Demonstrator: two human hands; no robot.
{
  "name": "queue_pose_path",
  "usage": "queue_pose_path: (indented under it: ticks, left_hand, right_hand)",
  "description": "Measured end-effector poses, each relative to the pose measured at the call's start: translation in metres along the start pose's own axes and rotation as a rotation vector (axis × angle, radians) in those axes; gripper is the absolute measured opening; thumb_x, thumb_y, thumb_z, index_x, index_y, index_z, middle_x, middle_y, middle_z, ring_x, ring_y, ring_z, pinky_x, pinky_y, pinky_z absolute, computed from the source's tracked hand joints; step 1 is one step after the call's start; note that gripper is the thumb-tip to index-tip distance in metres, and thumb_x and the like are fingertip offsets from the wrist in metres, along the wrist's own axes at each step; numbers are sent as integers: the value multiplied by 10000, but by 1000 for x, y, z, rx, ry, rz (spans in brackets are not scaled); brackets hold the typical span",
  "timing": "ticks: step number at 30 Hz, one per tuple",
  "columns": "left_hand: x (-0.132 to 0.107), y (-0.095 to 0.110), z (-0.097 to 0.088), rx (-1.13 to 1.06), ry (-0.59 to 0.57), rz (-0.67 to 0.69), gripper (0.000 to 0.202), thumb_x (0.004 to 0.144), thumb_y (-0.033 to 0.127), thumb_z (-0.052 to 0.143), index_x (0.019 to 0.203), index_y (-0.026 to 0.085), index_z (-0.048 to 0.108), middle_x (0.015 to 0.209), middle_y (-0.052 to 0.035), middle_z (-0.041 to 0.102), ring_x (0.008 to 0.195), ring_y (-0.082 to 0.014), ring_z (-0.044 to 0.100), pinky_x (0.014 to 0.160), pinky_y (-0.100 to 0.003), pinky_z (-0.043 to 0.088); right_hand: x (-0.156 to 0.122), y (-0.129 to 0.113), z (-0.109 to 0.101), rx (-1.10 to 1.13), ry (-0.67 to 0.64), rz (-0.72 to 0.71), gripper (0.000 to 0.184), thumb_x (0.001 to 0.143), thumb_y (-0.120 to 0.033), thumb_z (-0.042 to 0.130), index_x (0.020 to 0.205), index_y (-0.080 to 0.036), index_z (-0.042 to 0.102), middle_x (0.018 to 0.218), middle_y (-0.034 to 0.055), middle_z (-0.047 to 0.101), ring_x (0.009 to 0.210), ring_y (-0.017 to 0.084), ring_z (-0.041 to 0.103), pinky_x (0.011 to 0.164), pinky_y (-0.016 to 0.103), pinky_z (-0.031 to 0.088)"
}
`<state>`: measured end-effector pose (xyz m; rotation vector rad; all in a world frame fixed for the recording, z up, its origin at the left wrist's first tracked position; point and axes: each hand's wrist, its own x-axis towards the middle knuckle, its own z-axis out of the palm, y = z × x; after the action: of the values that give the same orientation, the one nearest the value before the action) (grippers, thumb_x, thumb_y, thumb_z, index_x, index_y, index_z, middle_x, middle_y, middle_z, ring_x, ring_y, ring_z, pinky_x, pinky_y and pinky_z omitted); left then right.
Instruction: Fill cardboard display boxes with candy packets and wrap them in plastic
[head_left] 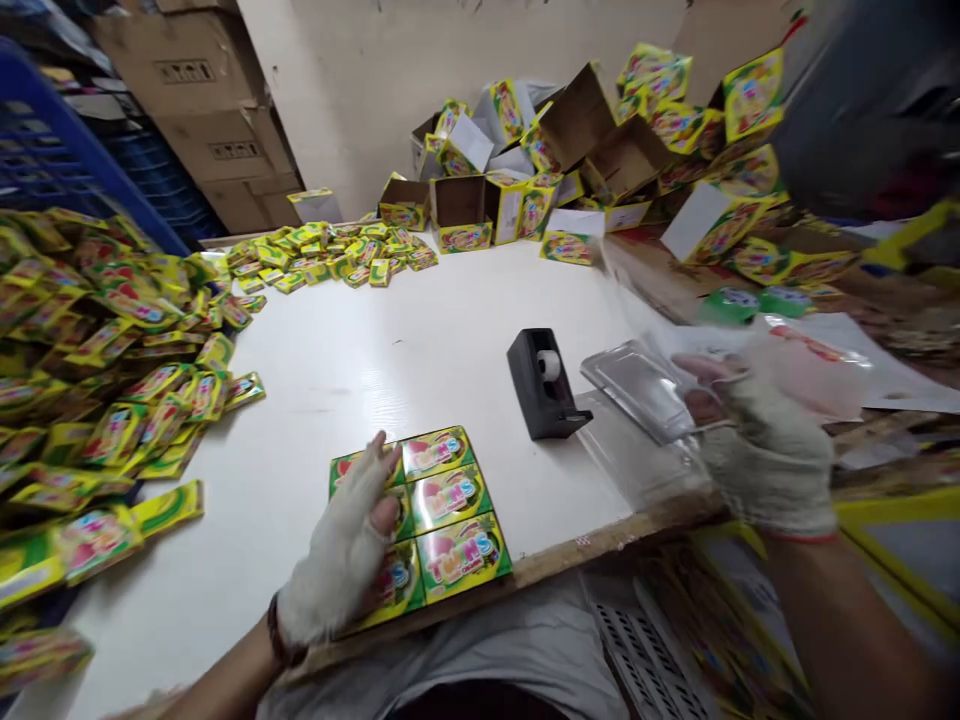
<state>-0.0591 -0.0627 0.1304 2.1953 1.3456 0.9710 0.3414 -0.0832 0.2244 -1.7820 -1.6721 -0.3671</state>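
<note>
My left hand [341,550], in a white fingerless glove, lies over the left part of a block of several yellow-green printed boxes [450,500], set edge to edge near the table's front edge. Its fingers are stretched out and rest on the boxes, hiding some of them. My right hand [761,445], gloved the same way and blurred, has its fingers bent at the edge of a clear plastic tray [637,385], which it appears to grip. Under this lies more clear plastic film [630,460]. Between the hands stands a black tape dispenser [544,385] with a roll in it.
Small yellow-green boxes heap up at the left [127,350], and a smaller pile [322,255] lies at the back of the white table [337,350]. Opened display cartons [461,215] stack up at the back right. A blue crate [67,150] and brown cartons [202,100] stand behind.
</note>
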Motion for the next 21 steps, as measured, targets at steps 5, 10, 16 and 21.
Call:
queue_pose_path:
  ticks: [5, 10, 16, 21]
  left_hand:
    - [53, -19, -28, -581, 301, -436, 780, 959, 688, 164, 1473, 169, 438, 1555, -138, 441, 1440, -288, 416, 1190, -489, 351]
    - [74, -36, -54, -676, 347, -574, 814, 943, 696, 132, 1424, 134, 473, 1495, -180, 502, 1386, -300, 481, 1149, -519, 376]
    - [49, -29, -41, -92, -83, -120, 531, 921, 483, 494, 1337, 164, 575, 1360, -130, 616, 1267, -268, 545, 1122, -448, 401]
    - [35, -23, -21, 270, -194, -3, 378, 964, 288, 421, 1233, 115, 623, 1069, -133, 653, 997, -269, 583, 941, -446, 488]
  right_hand:
    - [11, -73, 74, 476, -313, -326, 383, 914, -193, 472, 1234, -223, 682, 1223, 110, 658, 1187, 266, 612, 1058, 455, 493]
    - [-1, -113, 148, 826, -713, -485, 291, 923, -193, 508, 1077, -169, 753, 1201, 134, 653, 1174, 224, 626, 1016, 380, 520]
    - [2, -108, 144, 865, -791, -687, 248, 914, -198, 555, 1007, -253, 779, 1289, 92, 658, 1350, 248, 506, 1220, 497, 269]
    - [-23, -86, 144, 868, -612, -79, 450, 869, -236, 519, 1309, -248, 616, 1352, 109, 609, 1286, 261, 562, 1107, 472, 454]
